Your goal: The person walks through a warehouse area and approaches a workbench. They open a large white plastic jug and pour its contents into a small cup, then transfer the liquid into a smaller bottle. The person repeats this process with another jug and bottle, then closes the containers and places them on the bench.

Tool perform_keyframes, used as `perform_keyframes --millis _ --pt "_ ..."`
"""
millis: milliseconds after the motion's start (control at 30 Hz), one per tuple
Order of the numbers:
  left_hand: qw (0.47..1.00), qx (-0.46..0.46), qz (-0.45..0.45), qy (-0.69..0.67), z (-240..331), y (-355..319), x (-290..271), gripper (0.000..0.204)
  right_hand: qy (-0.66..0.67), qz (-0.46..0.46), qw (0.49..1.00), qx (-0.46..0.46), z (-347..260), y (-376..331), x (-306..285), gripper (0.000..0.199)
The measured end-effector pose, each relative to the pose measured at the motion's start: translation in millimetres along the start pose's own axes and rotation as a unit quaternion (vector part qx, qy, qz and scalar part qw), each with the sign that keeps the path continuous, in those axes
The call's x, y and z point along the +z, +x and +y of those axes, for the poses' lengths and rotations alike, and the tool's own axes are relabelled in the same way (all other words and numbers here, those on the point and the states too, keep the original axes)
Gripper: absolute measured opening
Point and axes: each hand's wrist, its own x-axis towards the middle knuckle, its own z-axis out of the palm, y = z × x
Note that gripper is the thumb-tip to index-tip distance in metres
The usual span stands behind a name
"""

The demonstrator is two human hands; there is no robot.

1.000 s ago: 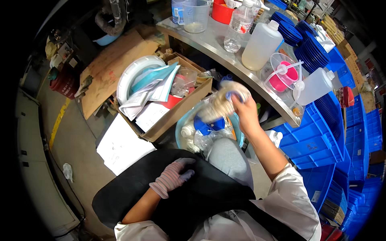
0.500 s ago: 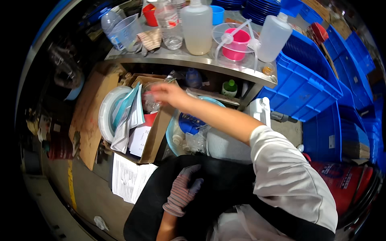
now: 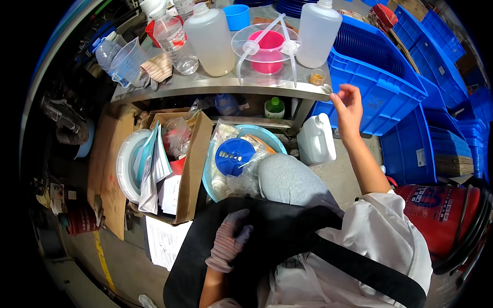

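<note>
On the far left a flat sheet of cardboard point(image 3: 105, 169) lies on the floor, and beside it an open box point(image 3: 192, 169) holds a white round lid point(image 3: 126, 167), papers point(image 3: 154, 172) and clear bags. Just right of the box a pale blue basin point(image 3: 267, 136) sits under the counter point(image 3: 215, 87), with a blue disc point(image 3: 234, 156) and plastic wrap inside.

The left hand point(image 3: 229, 246), in a striped glove, rests flat on the black apron point(image 3: 287, 231) over the lap, fingers loosely curled and gripping nothing.

On the counter stand a measuring cup point(image 3: 126, 61), a clear bottle point(image 3: 174, 43), a large milky jug point(image 3: 210, 38), a clear round dish with a pink cup point(image 3: 267, 46) in it, and a white squeeze bottle point(image 3: 317, 31). A small amber jar point(image 3: 317, 78) sits near the counter's right corner. Below, a white canister point(image 3: 317, 138) stands on the floor.

The right hand point(image 3: 349, 105) is bare and raised just right of that corner, near the jar, fingers half curled with thumb and forefinger close together; whether they pinch anything cannot be told. Behind it are stacked blue crates point(image 3: 380, 72); a red cylinder point(image 3: 441, 210) lies at the far right
</note>
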Motion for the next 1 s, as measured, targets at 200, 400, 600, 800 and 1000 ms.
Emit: perform_keyframes --millis 200,400,600,800,1000 --pt "0.998 0.034 -0.023 0.040 0 17 -1 0.043 -0.165 -0.076 0.983 -0.005 15 38 3 0.044" --pt "0.999 0.018 -0.035 0.023 -4 18 4 0.043 -0.204 -0.089 0.975 -0.002 25 41 18 0.049" --pt "0.994 0.073 -0.023 0.073 2 19 1 0.045 -0.236 -0.081 0.968 -0.034 22 44 23 0.039" --pt "0.999 0.043 -0.006 0.015 -4 20 -1 0.042 -0.195 -0.043 0.973 -0.119 -10 63 11 0.031" --pt "0.999 0.035 -0.005 -0.014 -22 25 0 0.041 -0.248 0.004 0.931 -0.270 -88 152 -10 0.034"
